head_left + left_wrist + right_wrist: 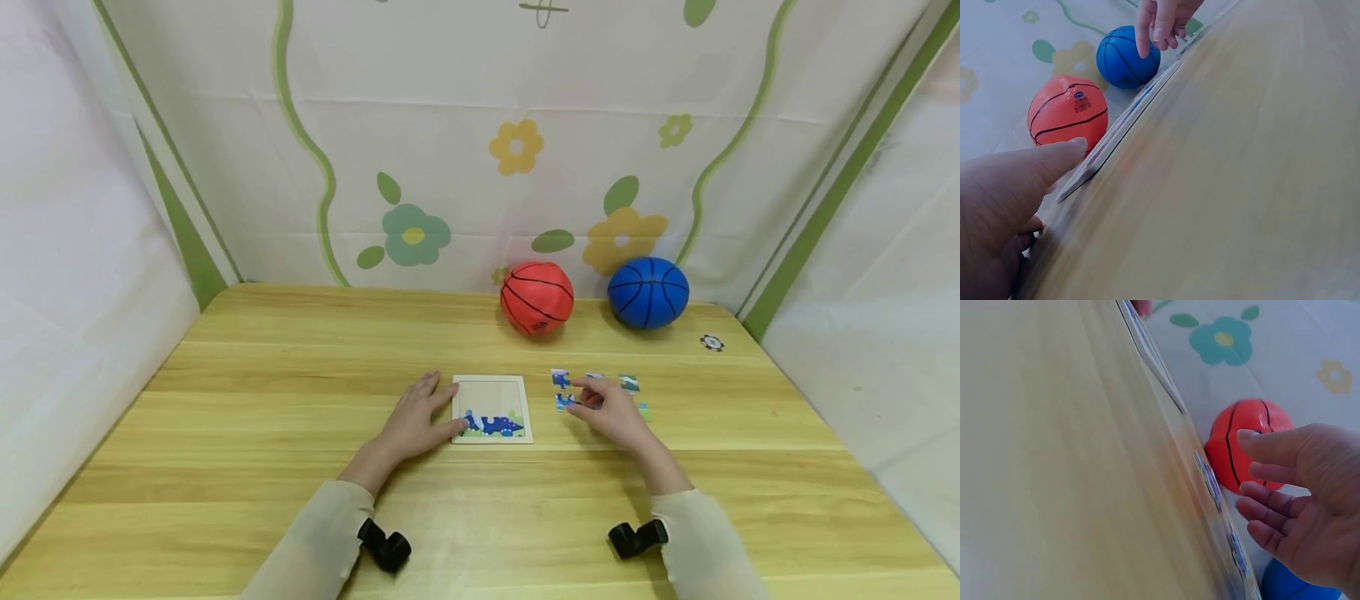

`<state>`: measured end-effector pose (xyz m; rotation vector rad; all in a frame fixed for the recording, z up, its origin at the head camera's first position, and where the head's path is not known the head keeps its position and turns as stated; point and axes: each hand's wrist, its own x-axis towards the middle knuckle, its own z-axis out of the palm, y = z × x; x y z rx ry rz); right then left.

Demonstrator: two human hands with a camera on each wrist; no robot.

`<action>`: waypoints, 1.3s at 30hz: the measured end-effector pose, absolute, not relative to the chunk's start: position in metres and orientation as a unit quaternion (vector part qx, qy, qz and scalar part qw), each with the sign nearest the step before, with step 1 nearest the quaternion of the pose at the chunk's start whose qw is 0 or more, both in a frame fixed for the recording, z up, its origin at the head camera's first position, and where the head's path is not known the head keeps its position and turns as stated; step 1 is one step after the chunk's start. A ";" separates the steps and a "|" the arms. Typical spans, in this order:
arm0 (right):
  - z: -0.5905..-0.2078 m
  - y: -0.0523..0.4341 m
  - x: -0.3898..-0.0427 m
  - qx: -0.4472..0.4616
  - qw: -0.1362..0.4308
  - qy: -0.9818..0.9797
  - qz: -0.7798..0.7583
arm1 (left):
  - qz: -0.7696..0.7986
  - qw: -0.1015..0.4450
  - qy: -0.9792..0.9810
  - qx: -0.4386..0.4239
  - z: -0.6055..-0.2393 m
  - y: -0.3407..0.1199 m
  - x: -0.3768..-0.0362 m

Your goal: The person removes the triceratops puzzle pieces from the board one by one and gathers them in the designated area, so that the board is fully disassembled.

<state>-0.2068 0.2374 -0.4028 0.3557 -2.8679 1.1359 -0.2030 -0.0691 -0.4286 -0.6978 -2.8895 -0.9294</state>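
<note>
A square puzzle board (pixel 492 396) lies on the wooden table (pixel 262 400), with a blue-and-green strip of pieces filled in along its near edge. My left hand (pixel 438 408) lies flat beside it, fingers straight and touching the board's left edge (pixel 1119 137). Several loose puzzle pieces (pixel 560 379) lie to the right of the board. My right hand (pixel 591 398) hovers over them with relaxed fingers (pixel 1266 440), its fingertips at a blue piece (pixel 564 403); nothing is gripped. In the right wrist view the pieces (pixel 1213 481) show only edge-on.
A red ball (pixel 537 297) and a blue ball (pixel 648 292) sit at the table's far edge against a flowered cloth backdrop. A small black-and-white disc (pixel 712 342) lies at the far right. Cloth walls close in both sides.
</note>
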 end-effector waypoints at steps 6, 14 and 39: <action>-0.410 0.211 -0.198 0.150 -0.016 -0.898 0.413 | -0.316 0.016 -0.919 -0.235 -0.428 -0.060 -0.196; -0.421 0.192 -0.191 0.175 -0.011 -0.898 0.403 | -0.317 0.016 -0.918 -0.237 -0.427 -0.047 -0.187; -0.425 0.180 -0.187 0.194 0.007 -0.917 0.349 | -0.286 0.005 -0.930 -0.231 -0.429 -0.047 -0.186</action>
